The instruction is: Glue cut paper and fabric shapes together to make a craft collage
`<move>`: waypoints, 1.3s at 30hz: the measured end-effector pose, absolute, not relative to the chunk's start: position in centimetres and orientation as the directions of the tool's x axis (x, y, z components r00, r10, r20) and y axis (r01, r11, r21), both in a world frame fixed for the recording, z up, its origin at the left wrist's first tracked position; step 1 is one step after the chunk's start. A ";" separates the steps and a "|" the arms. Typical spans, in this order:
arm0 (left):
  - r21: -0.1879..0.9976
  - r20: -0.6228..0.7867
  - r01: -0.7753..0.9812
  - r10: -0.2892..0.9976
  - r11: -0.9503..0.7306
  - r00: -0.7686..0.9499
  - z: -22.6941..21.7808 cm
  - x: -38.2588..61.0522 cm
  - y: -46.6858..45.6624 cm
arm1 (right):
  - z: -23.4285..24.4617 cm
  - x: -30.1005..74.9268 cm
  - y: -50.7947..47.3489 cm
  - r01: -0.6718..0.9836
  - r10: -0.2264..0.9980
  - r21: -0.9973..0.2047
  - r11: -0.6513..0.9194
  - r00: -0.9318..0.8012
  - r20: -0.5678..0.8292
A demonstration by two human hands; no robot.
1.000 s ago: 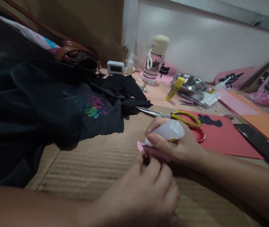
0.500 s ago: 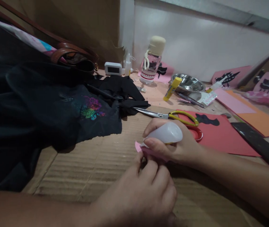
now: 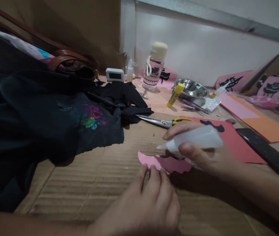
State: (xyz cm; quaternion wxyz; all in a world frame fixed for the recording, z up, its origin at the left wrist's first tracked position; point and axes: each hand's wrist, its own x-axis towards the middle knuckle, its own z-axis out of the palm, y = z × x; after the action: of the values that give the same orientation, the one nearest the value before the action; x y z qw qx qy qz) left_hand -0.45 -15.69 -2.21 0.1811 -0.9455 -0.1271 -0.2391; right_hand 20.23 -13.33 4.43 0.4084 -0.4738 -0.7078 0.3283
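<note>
My right hand [image 3: 198, 150] is wrapped round a translucent white glue bottle [image 3: 195, 139], tilted so its pointed nozzle faces left. The nozzle tip is just above a wavy-edged pink paper cutout [image 3: 171, 164], apart from it. With its fingertips on the cutout's lower left edge, my left hand [image 3: 151, 200] holds it against the corrugated cardboard [image 3: 75, 186]; the left thumb is hidden. Behind my right hand lie scissors [image 3: 164, 122] with yellow handles, partly covered. Red paper [image 3: 242, 144] bearing a black cut shape [image 3: 213, 125] is under and beyond that hand.
Black fabric [image 3: 43, 121] covers the left side. Farther back are a drinking bottle [image 3: 155, 67], a yellow glue stick [image 3: 176, 95], a metal bowl [image 3: 195, 89] and a small white glue bottle [image 3: 130, 72]. A black phone-like slab [image 3: 264, 149] and orange paper [image 3: 269, 124] lie right.
My right hand has moved right with the glue bottle, lifting its nozzle off the pink cutout. More of the cutout now shows, and my left fingers have straightened along its edge.
</note>
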 end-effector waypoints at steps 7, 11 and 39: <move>-0.285 0.504 0.360 0.181 -0.888 0.844 -2.2 -0.3 -16.0 | 4.3 18.9 -12.9 0.397 0.938 -0.855 0.334 -0.232 0.258; -0.265 0.482 0.365 0.205 -0.892 0.852 -2.0 -0.3 -16.2 | 4.3 18.3 -12.6 0.428 0.926 -0.826 0.366 -0.256 0.277; -0.084 0.320 0.223 0.186 -0.971 0.929 -1.8 -1.2 -15.6 | 1.3 18.3 -10.7 0.216 0.928 -0.903 0.371 -0.072 0.364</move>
State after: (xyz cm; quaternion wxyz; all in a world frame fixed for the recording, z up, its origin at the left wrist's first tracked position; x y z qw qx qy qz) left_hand -1.19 -15.60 -1.79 0.0598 -0.9802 -0.1043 -0.1571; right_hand 18.34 -10.75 1.31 0.5177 -0.4426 -0.6462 0.3441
